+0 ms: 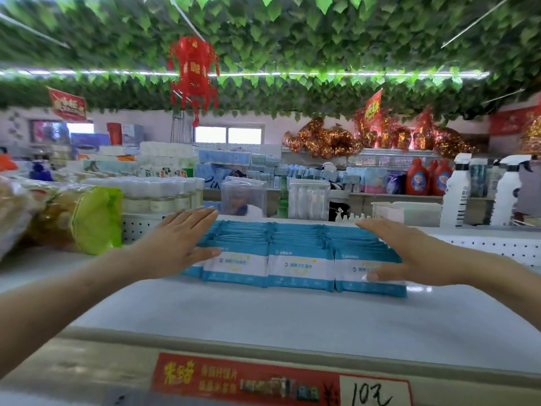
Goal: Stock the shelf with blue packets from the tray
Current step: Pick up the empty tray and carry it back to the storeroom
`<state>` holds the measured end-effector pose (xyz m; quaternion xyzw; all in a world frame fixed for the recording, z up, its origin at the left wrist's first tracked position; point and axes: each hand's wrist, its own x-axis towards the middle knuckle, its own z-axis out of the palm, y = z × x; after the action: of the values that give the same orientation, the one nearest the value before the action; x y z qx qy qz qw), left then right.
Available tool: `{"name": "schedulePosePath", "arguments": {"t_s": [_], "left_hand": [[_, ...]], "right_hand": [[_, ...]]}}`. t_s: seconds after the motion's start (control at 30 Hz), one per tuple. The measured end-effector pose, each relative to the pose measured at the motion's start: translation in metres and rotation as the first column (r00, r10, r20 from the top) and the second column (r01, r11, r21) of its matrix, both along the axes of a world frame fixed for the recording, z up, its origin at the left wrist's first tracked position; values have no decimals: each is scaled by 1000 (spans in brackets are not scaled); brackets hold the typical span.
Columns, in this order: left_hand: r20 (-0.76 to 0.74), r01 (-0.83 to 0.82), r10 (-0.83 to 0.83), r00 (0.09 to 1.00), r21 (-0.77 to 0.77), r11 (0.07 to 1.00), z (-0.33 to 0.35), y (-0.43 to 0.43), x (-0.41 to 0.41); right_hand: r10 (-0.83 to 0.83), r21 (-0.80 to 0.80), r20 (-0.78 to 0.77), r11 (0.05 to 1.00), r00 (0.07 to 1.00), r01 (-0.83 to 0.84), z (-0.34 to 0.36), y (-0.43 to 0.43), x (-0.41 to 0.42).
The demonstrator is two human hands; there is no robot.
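Observation:
Several blue and white packets (298, 259) stand in three tight rows on the white shelf top (263, 315), leaning back toward the rear. My left hand (181, 238) lies flat with straight fingers against the left side of the rows. My right hand (409, 253) presses flat against the right side, its thumb on the front right packet. Neither hand grips a packet. No tray is in view.
A bag with a green end (87, 218) lies on the shelf to the left. White spray bottles (480, 191) stand at the back right, clear plastic boxes (243, 197) behind the packets. A red price label (278, 382) runs along the shelf's front edge.

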<state>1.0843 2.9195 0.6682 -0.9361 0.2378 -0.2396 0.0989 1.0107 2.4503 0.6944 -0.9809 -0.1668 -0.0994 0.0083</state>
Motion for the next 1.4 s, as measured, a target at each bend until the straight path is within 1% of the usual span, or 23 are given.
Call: {"name": "schedulePosePath", "arguments": {"t_s": [0.13, 0.3, 0.4, 0.5, 0.6, 0.7, 0.77, 0.87, 0.93, 1.0, 1.07, 1.17, 1.23, 1.27, 1.33, 1.4], "left_hand": [[-18, -46, 47, 999, 23, 999, -4, 41, -25], [-65, -129, 126, 990, -43, 991, -9, 88, -66], [-100, -204, 193, 976, -114, 972, -12, 127, -107], [-65, -295, 288, 955, -150, 944, -16, 174, -156], [-101, -454, 443, 891, -191, 870, -21, 218, -219], [-162, -637, 616, 771, -204, 743, -32, 246, -291], [-193, -747, 723, 663, -230, 624, -45, 259, -339], [-242, -866, 836, 492, -238, 440, -80, 259, -413], [-265, -924, 892, 366, -222, 312, -112, 250, -458], [-326, -961, 912, 249, -200, 191, -150, 234, -496], [-405, -975, 899, 167, -203, 90, -195, 219, -531], [-498, -973, 864, 69, -223, -50, -271, 194, -567], [-577, -960, 816, 15, -236, -149, -323, 175, -579], [-615, -955, 789, -3, -232, -184, -349, 165, -583], [-666, -942, 745, -36, -226, -248, -395, 146, -586], [-683, -924, 730, -44, -250, -290, -426, 128, -587]], "right_hand": [[76, -68, 88, 995, 993, -70, 2, 54, -8], [288, -164, 97, 949, 953, -270, 10, 176, -6], [446, -187, 85, 885, 891, -426, 11, 265, 3], [588, -191, 53, 800, 807, -569, 6, 356, 9], [723, -176, 22, 683, 691, -709, 2, 445, -3], [831, -119, -16, 550, 556, -826, -10, 522, -36], [872, -73, -38, 484, 488, -872, -26, 561, -62], [912, -12, -65, 404, 404, -914, -73, 604, -97], [934, 35, -64, 353, 350, -935, -114, 614, -117], [940, 84, -120, 331, 320, -940, -164, 613, -135], [937, 98, -189, 316, 294, -944, -218, 605, -148], [907, 239, -287, 380, 308, -894, -296, 579, -159], [868, 292, -346, 461, 356, -838, -349, 555, -164], [851, 300, -358, 495, 384, -816, -374, 542, -166], [798, 267, -397, 574, 454, -774, -424, 520, -171], [732, 246, -440, 655, 520, -714, -459, 506, -178]]}}
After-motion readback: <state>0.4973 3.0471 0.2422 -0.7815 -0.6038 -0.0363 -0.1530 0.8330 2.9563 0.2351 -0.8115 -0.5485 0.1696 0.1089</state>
